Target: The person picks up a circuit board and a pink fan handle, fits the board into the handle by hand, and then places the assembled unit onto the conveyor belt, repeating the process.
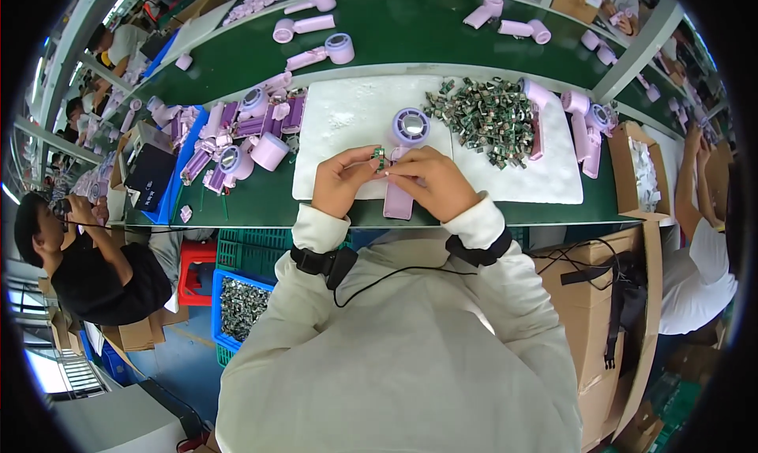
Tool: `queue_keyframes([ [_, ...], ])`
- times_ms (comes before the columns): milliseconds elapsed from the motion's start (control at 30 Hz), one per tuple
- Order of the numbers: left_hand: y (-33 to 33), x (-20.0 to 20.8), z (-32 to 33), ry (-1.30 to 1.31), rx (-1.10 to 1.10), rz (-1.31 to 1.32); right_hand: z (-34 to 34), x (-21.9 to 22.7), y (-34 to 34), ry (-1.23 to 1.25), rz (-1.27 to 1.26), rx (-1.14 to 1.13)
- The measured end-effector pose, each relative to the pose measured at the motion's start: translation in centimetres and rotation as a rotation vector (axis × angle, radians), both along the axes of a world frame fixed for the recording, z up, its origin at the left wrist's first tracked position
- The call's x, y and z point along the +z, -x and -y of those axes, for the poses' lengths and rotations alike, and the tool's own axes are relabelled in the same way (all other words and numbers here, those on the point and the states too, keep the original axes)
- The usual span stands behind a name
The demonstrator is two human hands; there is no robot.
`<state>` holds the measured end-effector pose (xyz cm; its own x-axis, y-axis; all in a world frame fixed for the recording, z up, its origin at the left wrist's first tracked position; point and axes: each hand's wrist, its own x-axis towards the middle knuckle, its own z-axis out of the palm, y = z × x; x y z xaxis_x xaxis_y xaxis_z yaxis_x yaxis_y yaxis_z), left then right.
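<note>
My left hand pinches a small green circuit board between thumb and fingertips. Close beside it, my right hand has its thumb and fingertips pressed together at the board's lower edge; what they hold is too small to make out. Under both hands a lilac handheld fan lies on a white foam sheet, its round head away from me and its handle toward me. The fingers hide the handle's upper part. A heap of small circuit boards sits to the right on the foam.
Lilac fans and housings pile up on the left, near a blue tray. Further fans lie on the green belt beyond. A cardboard box stands right. A blue crate of small parts is below left. People work on both sides.
</note>
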<state>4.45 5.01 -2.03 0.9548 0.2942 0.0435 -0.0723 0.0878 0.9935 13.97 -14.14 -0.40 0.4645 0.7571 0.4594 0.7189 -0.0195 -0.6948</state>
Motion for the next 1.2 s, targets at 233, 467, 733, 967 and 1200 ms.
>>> queue_keyframes([
  [233, -0.2, 1.1, 0.7, 0.029, 0.032, 0.034, -0.1, 0.0, 0.5, -0.090, -0.175, -0.080],
  [467, 0.3, 0.3, 0.8, 0.022, 0.010, 0.022, -0.3, 0.6, 0.8, -0.094, -0.289, -0.288],
  [733, 0.7, 0.6, 1.8, -0.047, 0.088, 0.028, -1.1, 1.6, 0.7, -0.050, 0.149, -0.300],
  [967, 0.3, 0.8, 1.8, -0.063, 0.074, 0.125, -1.6, 2.8, 0.0, -0.015, 0.094, -0.272],
  [1200, 0.5, 0.4, 1.7, 0.015, 0.034, 0.149, -1.6, 2.7, 0.9, -0.034, -0.006, -0.296],
])
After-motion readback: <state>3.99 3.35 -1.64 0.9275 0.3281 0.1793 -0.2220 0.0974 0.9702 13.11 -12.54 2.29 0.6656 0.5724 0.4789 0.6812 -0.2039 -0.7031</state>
